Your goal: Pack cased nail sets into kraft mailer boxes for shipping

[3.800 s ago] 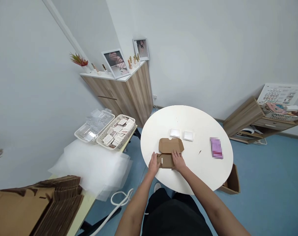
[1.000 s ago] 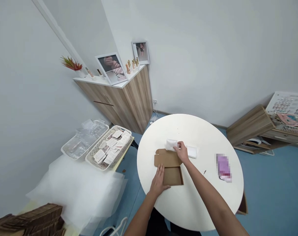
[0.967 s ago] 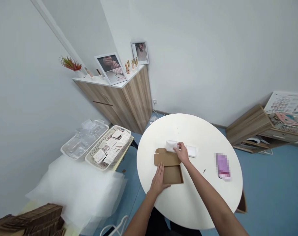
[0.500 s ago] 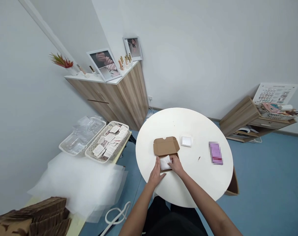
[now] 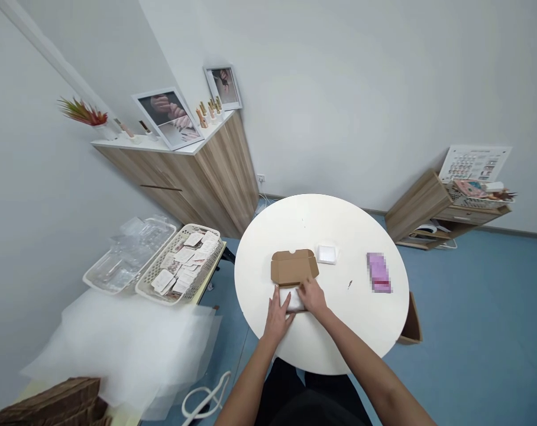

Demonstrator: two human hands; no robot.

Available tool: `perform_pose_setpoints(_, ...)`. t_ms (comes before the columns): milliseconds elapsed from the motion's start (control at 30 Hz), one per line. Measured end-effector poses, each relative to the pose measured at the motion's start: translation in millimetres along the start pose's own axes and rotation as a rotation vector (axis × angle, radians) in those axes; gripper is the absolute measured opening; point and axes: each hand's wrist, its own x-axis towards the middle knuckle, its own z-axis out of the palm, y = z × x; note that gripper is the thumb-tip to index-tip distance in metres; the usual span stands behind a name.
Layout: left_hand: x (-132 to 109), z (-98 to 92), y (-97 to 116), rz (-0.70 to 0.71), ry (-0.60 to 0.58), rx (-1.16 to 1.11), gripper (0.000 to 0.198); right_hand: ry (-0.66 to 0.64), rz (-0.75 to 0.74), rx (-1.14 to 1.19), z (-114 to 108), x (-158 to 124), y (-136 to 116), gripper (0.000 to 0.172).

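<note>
On the round white table (image 5: pixel 361 228), a small brown cardboard box (image 5: pixel 294 267) lies with its lid folded back, away from me. A white wrapped packet (image 5: pixel 296 300) sits inside its base. My left hand (image 5: pixel 277 316) is open, its fingers spread over the packet's left part and the box's near-left edge. At the right end of the box, my right hand (image 5: pixel 311 296) has its fingers bent together against the packet's edge; its fingertips are partly hidden. Behind the box lies a white square pack (image 5: pixel 326 254).
A blurred purple item (image 5: pixel 379 272) lies at the table's right. To the left, a side table bears a basket of cards (image 5: pixel 180 266), a basket of clear plastic trays (image 5: pixel 129 254), white sheets (image 5: pixel 122 349) and stacked brown cardboard (image 5: pixel 51 405). A wooden cabinet (image 5: pixel 219 171) stands behind.
The white packet lies flatter in the box, its raised corner now down. My left fingers have spread onto it, and my right hand has shifted to its upper right edge. The view has turned slightly right.
</note>
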Motion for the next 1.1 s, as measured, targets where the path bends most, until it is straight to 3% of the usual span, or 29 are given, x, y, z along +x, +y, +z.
perform_pose_setpoints(133,4,-9.8,12,0.020,0.037,0.082,0.071,0.243,0.274,0.251,-30,39,47,0.027)
perform_pose_setpoints(233,7,-11.4,20,0.086,-0.003,0.092,0.064,0.350,0.469,0.253,-46,72,83,0.032)
perform_pose_setpoints(333,7,-2.5,19,0.122,-0.051,0.096,0.060,0.357,0.606,0.291,-48,98,104,0.050)
perform_pose_setpoints(467,3,16.2,9,0.098,-0.071,0.092,0.056,0.280,0.664,0.312,-37,118,109,0.063)
perform_pose_setpoints(667,3,28.5,4,0.083,-0.088,0.092,0.053,0.192,0.608,0.302,-36,125,104,0.051)
perform_pose_setpoints(867,3,27.3,4,0.081,-0.084,0.083,0.054,0.151,0.474,0.373,-61,122,93,0.028)
perform_pose_setpoints(1000,4,25.7,5,0.077,-0.093,0.105,0.054,0.234,0.218,0.508,-93,111,73,0.030)
perform_pose_setpoints(1100,4,23.0,8,0.077,-0.099,0.121,0.058,0.119,-0.010,0.562,-107,98,53,0.031)
